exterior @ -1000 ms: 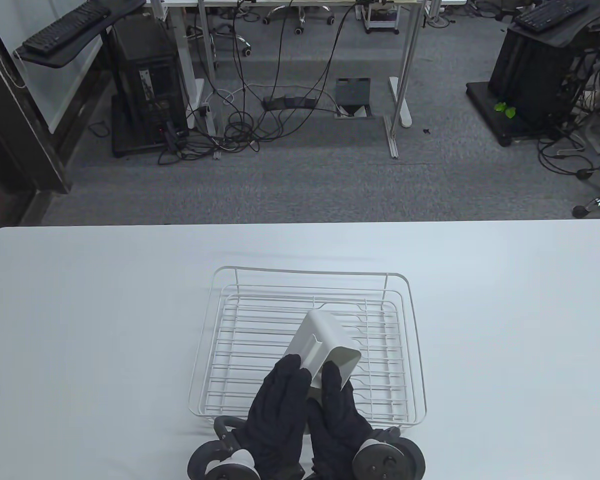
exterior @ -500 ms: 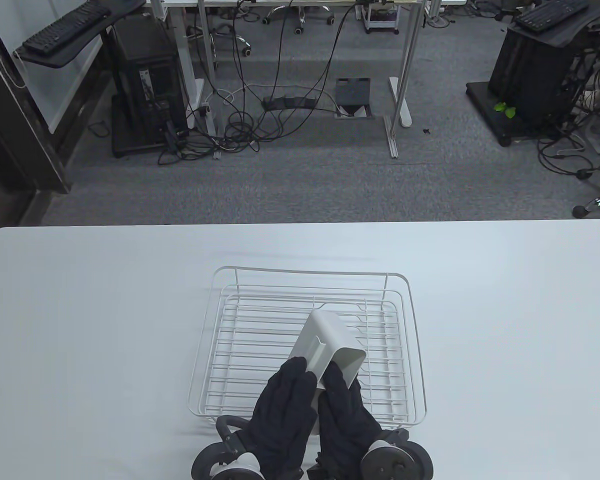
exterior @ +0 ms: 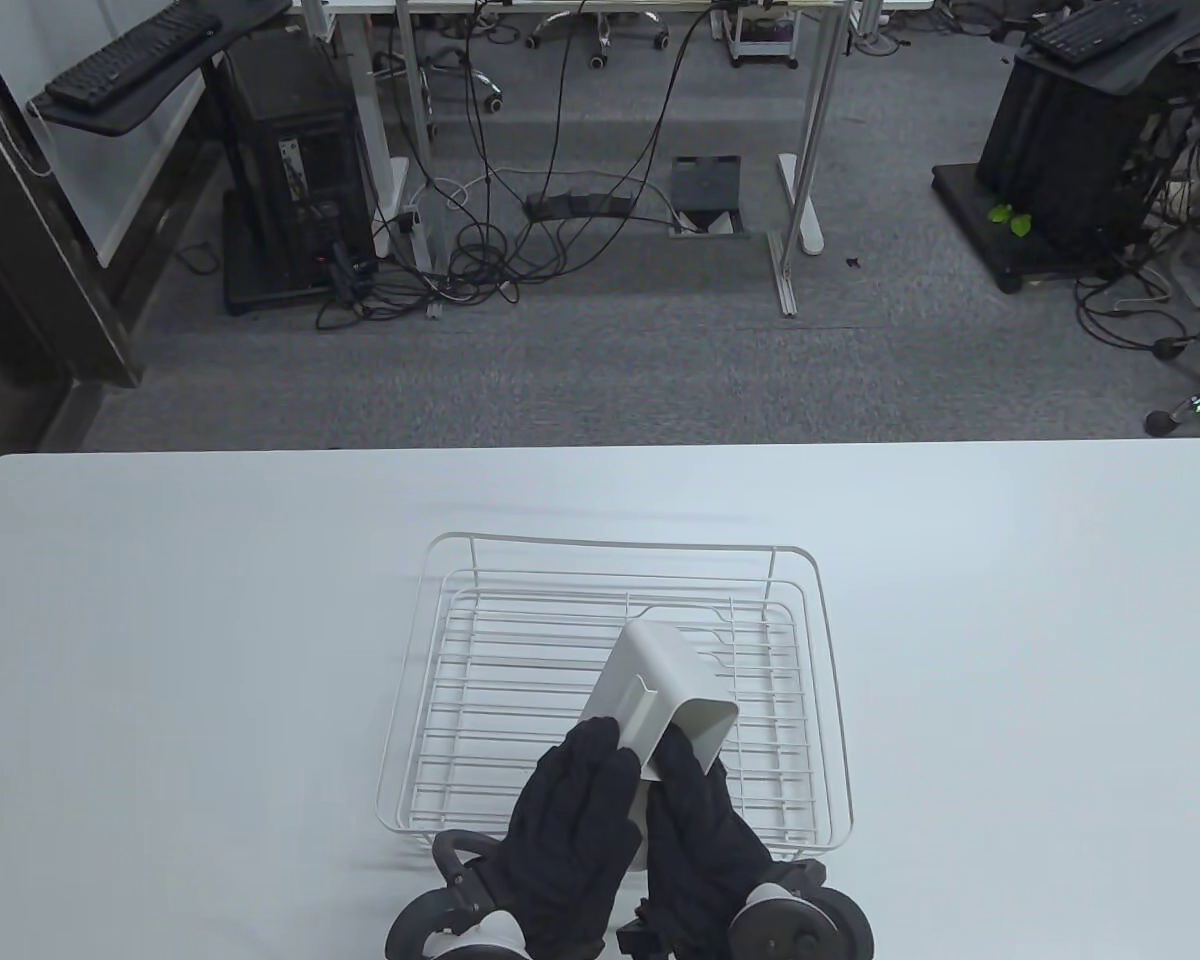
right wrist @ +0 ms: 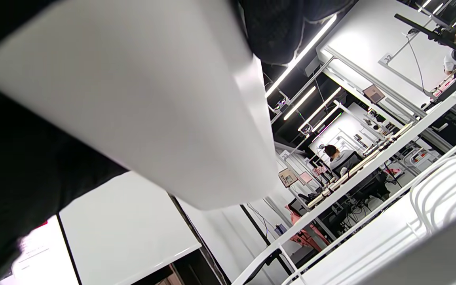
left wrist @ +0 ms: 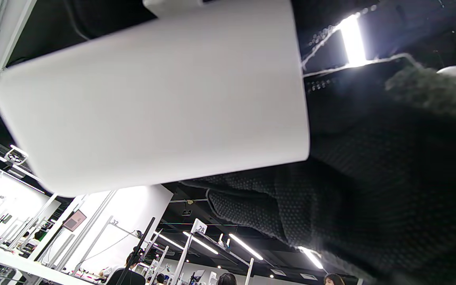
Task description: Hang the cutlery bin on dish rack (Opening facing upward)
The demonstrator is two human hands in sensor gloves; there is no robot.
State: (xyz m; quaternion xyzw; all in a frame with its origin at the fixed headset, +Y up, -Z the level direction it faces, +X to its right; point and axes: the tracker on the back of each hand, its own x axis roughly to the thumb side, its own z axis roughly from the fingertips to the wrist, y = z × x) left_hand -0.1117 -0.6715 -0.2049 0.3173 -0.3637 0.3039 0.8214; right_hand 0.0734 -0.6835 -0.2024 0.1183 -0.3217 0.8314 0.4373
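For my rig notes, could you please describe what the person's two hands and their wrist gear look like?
Both the left hand and right hand wear black knit gloves with a dotted grip texture. Each carries a dark grey ring-shaped tracker with a pale grey round centre. No sleeves or cables are visible.

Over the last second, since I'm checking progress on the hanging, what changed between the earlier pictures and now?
Both gloved hands, left hand and right hand, shifted slightly right with the white plastic cutlery bin, which they hold between them; its open end turned a little rightward. The grip is unchanged. The white wire dish rack stayed put on the white table.
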